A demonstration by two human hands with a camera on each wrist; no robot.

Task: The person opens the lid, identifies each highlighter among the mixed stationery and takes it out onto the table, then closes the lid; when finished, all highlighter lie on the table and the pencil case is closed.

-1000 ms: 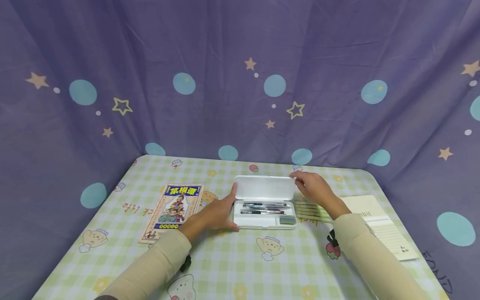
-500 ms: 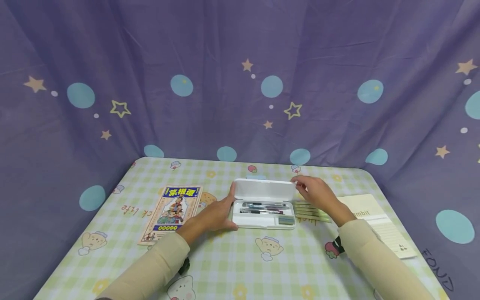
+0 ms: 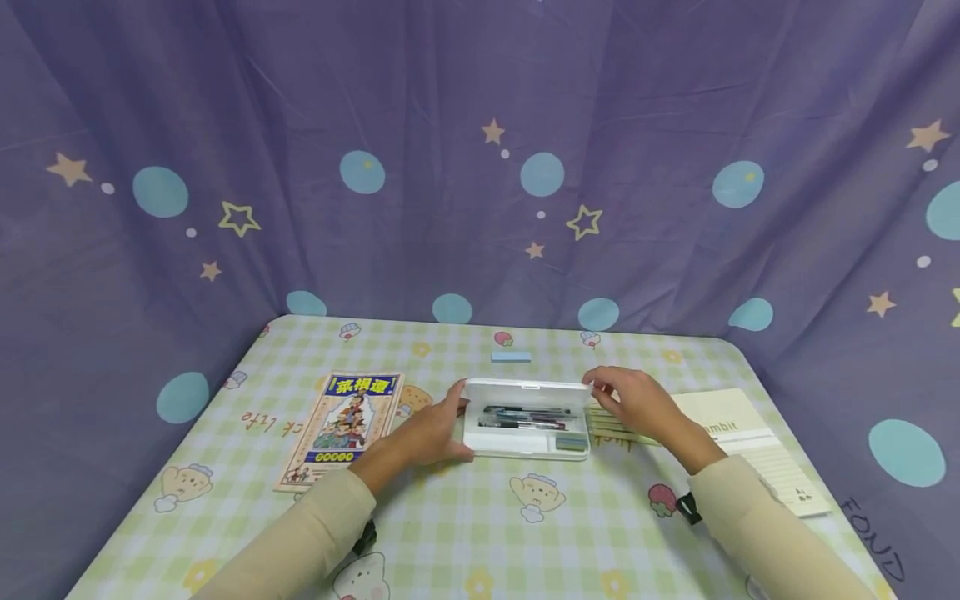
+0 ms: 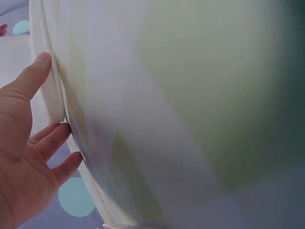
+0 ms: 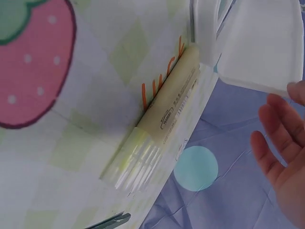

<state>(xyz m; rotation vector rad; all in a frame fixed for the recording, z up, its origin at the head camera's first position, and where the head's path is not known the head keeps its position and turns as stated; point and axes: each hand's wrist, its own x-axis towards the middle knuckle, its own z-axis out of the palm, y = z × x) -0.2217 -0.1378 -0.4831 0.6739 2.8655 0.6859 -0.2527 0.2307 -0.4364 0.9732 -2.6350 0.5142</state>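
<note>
A white pencil case (image 3: 510, 440) lies in the middle of the table with its lid (image 3: 532, 389) tilted partway down. Inside are several pens (image 3: 525, 423) and a blue-green eraser (image 3: 572, 442). My left hand (image 3: 429, 433) holds the case's left end, thumb at the front corner and forefinger at the back. In the left wrist view, the left hand (image 4: 28, 148) has its thumb and fingertips along the case edge. My right hand (image 3: 636, 403) pinches the lid's right corner; the right wrist view shows that hand (image 5: 286, 138) with thumb and forefinger on the white lid (image 5: 264, 47).
Several highlighters (image 5: 167, 107) with clear caps lie right of the case, partly under the right hand. Beyond them is a cream notebook (image 3: 757, 454). An illustrated book (image 3: 345, 429) lies at left, a small light-blue block (image 3: 511, 357) behind the case. A curtain (image 3: 480, 167) hangs at the back.
The right hand has lowered the lid from nearly upright toward the tray, moving down with it. The light-blue block behind has come into view. The left hand stays at the case's left end.
</note>
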